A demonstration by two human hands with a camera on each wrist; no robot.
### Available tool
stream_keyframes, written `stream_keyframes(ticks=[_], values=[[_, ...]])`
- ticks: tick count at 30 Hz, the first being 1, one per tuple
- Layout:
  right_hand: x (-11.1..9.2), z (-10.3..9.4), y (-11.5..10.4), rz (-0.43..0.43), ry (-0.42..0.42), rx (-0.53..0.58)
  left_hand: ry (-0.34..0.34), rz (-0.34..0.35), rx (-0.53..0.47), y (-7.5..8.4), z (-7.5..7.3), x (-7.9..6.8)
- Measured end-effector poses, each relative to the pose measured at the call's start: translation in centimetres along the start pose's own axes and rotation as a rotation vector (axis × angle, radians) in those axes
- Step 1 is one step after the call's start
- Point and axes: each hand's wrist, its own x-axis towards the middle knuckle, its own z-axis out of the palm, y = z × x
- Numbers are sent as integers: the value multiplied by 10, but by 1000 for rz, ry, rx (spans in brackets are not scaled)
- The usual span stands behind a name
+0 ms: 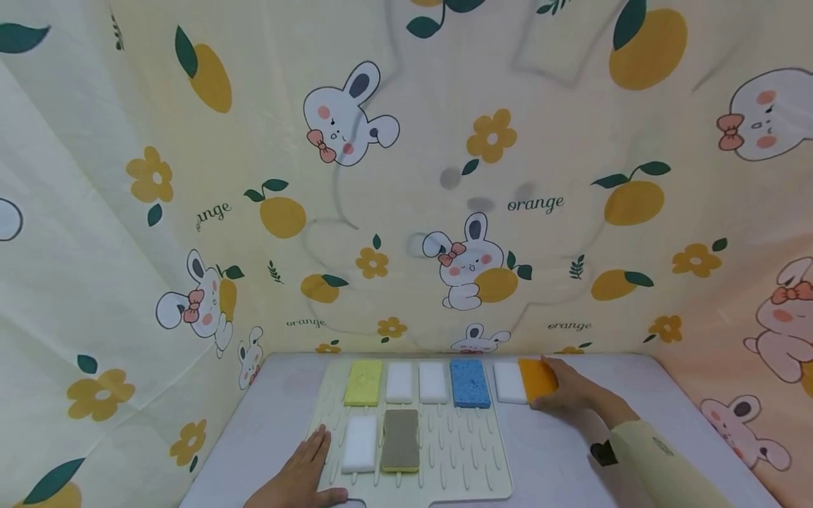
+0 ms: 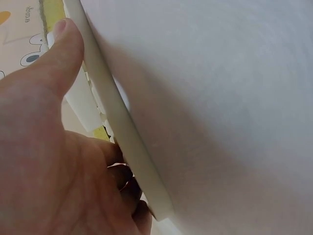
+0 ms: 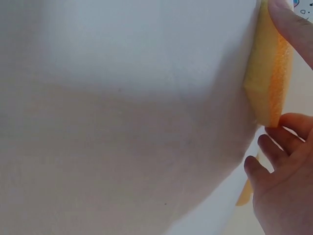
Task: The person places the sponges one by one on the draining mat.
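Note:
My right hand (image 1: pixel 565 386) pinches an orange sponge (image 1: pixel 536 377) between thumb and fingers, just right of a white sponge (image 1: pixel 510 383). In the right wrist view the orange sponge (image 3: pixel 279 73) has a thick pale-yellow layer, with the thumb at one end and fingertips at the other. My left hand (image 1: pixel 301 469) rests at the lower left of a cream ribbed board (image 1: pixel 464 451), fingers straight along its left edge, thumb at the front edge. Along the board's back lie a yellow sponge (image 1: pixel 363 383), two white sponges (image 1: pixel 399 382) and a blue sponge (image 1: pixel 470 383).
Nearer the front of the board lie another white sponge (image 1: pixel 360 443) and a grey-brown sponge (image 1: pixel 401 440) with a yellow underside. The board sits on a white table (image 1: pixel 552 466). A cream curtain (image 1: pixel 406 176) printed with rabbits and oranges hangs behind and at both sides.

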Motion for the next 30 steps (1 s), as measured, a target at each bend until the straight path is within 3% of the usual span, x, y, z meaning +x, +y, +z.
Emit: stream_keyframes(ticks=[9,20,30], values=[[-5,1,-3,34,23,-7,9,38,13,-16,9,6],[-10,2,-1,49,53,-47,16,30,11,-7,5,4],[-24,-1,7,-10,108,-86,7,14,23,-2,2,2]])
